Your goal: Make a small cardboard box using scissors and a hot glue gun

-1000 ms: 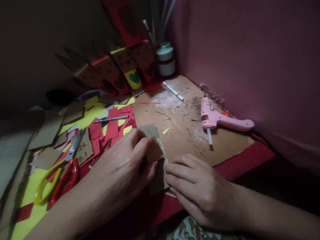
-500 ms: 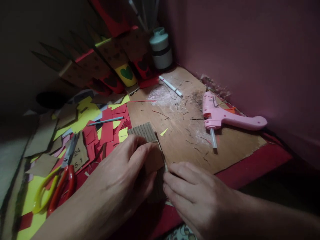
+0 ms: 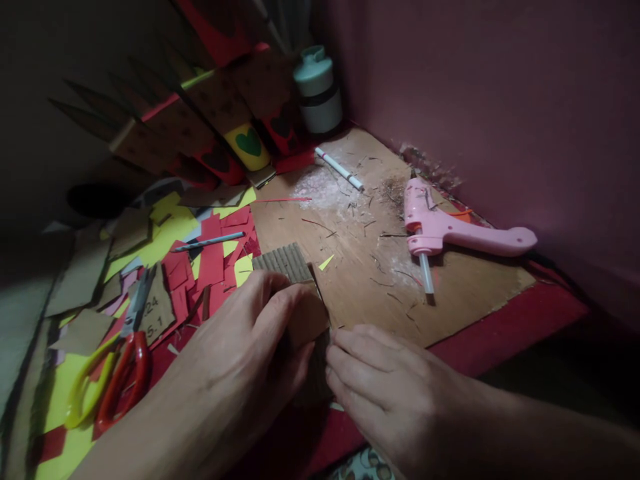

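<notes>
My left hand (image 3: 250, 340) is closed on a piece of corrugated cardboard (image 3: 284, 261), its ridged end sticking out beyond the knuckles. A smaller smooth cardboard piece (image 3: 306, 317) lies over it under my left thumb and fingers. My right hand (image 3: 390, 380) has its fingers pressed together against the cardboard's right edge; their tips are partly hidden there. Left of my left arm lie scissors (image 3: 127, 340) with yellow and red handles. Beyond my right hand, a pink glue gun (image 3: 430, 220) rests with a clear glue stick (image 3: 426, 275) poking out of its back.
Red and yellow paper scraps (image 3: 213, 250) and a blue striped stick (image 3: 210, 241) lie at left. A white marker (image 3: 339, 169) rests on the brown board (image 3: 350, 257). Decorated cardboard boxes (image 3: 215, 100) and a lidded bottle (image 3: 320, 90) stand behind. A pink wall (image 3: 475, 87) bounds the right.
Both hands keep almost the same hold on the cardboard. The view has shifted slightly, so things at the back appear a little higher and further left.
</notes>
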`<state>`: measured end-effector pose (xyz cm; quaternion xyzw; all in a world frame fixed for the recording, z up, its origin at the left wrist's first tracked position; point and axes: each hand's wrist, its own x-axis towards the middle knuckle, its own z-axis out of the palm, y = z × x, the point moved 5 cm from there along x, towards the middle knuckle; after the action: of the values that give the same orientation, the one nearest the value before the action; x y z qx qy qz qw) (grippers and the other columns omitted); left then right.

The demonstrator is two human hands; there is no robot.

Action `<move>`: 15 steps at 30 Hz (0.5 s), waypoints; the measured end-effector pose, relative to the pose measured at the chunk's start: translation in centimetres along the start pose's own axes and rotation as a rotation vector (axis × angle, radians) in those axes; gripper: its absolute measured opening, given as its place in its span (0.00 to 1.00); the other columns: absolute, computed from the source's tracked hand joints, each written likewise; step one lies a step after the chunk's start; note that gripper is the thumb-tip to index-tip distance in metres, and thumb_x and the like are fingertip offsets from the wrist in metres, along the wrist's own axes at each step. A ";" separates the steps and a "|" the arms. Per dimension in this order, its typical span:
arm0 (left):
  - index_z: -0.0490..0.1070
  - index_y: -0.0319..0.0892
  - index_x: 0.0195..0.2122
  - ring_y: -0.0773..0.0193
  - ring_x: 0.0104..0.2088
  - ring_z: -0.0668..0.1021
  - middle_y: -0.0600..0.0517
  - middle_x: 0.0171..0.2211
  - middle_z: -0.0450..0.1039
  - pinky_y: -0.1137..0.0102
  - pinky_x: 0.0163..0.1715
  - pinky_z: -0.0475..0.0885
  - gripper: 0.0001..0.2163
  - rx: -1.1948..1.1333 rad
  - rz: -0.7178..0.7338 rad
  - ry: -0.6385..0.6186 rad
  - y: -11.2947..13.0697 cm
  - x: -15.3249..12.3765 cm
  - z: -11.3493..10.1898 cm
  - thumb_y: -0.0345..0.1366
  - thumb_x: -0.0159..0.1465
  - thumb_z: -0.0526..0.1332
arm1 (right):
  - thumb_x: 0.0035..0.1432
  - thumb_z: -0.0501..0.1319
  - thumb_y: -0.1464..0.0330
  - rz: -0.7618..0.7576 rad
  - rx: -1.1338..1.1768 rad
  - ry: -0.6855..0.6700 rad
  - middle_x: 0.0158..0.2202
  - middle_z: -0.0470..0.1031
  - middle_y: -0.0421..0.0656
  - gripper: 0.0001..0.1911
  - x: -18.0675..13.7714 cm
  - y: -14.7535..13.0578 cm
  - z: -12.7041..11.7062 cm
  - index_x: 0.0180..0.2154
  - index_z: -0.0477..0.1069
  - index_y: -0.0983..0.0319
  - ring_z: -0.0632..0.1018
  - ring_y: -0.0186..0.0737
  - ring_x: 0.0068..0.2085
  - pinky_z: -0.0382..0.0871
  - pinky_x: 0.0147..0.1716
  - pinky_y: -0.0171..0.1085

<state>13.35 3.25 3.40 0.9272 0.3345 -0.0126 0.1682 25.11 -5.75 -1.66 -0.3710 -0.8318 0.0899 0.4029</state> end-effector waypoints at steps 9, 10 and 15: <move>0.65 0.45 0.38 0.60 0.36 0.73 0.47 0.40 0.67 0.66 0.31 0.73 0.04 0.024 0.015 -0.017 0.0 0.2 0.1 0.30 0.67 0.53 | 0.64 0.55 0.78 0.000 -0.037 0.010 0.42 0.82 0.51 0.12 0.0 0.1 0.1 0.39 0.78 0.64 0.79 0.48 0.45 0.76 0.47 0.49; 0.64 0.45 0.37 0.60 0.36 0.73 0.47 0.40 0.67 0.67 0.31 0.72 0.04 0.027 0.025 -0.021 0.1 0.2 0.1 0.30 0.67 0.53 | 0.64 0.55 0.78 -0.001 -0.041 0.015 0.41 0.82 0.51 0.13 0.0 0.0 0.0 0.39 0.78 0.64 0.79 0.47 0.45 0.76 0.47 0.49; 0.65 0.45 0.35 0.61 0.35 0.73 0.48 0.39 0.69 0.68 0.30 0.71 0.05 0.042 0.046 -0.008 0.2 0.2 -0.1 0.28 0.66 0.53 | 0.65 0.55 0.78 -0.007 -0.046 0.011 0.41 0.81 0.53 0.12 0.0 -0.1 0.0 0.39 0.78 0.66 0.79 0.48 0.44 0.75 0.47 0.49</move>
<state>13.64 3.29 3.56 0.9379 0.3120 -0.0193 0.1503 25.05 -5.80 -1.65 -0.3780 -0.8326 0.0672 0.3992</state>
